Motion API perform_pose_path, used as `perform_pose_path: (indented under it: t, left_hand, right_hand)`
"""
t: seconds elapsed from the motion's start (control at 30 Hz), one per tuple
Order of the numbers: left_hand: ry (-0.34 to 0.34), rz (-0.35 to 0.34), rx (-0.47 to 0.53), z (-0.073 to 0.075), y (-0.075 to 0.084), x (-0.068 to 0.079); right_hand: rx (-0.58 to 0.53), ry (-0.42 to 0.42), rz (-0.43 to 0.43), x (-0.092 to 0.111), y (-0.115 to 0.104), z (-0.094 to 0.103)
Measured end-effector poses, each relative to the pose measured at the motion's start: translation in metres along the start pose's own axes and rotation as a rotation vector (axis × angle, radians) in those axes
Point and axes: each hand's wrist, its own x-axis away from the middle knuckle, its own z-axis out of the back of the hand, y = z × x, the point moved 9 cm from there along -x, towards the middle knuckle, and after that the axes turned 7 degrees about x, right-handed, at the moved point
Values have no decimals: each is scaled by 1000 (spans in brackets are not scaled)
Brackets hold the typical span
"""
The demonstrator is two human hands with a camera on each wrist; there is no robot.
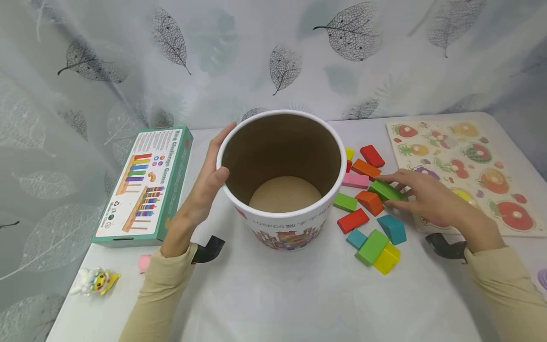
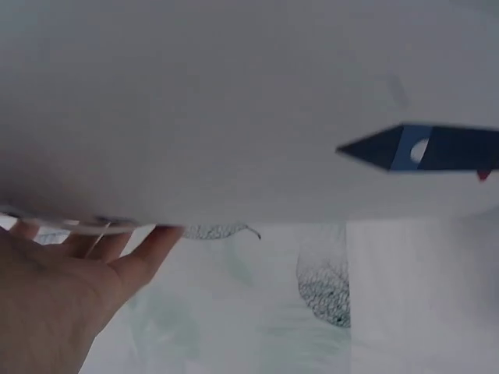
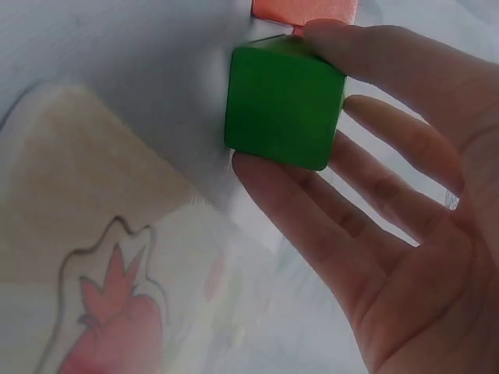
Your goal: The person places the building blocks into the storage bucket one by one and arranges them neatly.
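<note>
I have a green block pinched between thumb and fingers of my right hand, among the loose blocks right of the bucket. My left hand lies spread against the bucket's side, thumb at the rim, unclenched. I'd judge I'm at the picking-up step, filling barely begun: next calls for lifting clear of the surface, over the rim, and letting go inside.
</note>
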Motion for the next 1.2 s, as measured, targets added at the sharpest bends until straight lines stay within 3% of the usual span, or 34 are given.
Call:
perform_pose_path:
  t: [0.37, 0.47, 0.6, 0.7, 0.9, 1.07, 1.2]
  left_hand:
    - [75, -23, 72, -1, -10, -3]
    - [83, -39, 79, -3, -11, -4]
    - [86, -67, 83, -5, -10, -4]
    - [91, -76, 84, -4, -9, -3]
    - [96, -82, 84, -3, -10, -2]
    - [98, -74, 77, -2, -13, -4]
    - [100, -77, 73, -3, -11, -5]
  right_hand:
    - [94, 86, 21, -2, 4, 14]
    - [103, 128, -10, 5, 9, 28]
    - [108, 261, 13, 14, 4, 59]
    - [121, 383, 71, 18, -13, 87]
    - [62, 645, 317, 22, -71, 145]
    - [-43, 731, 441, 21, -123, 171]
    - [-69, 731, 530, 13, -163, 173]
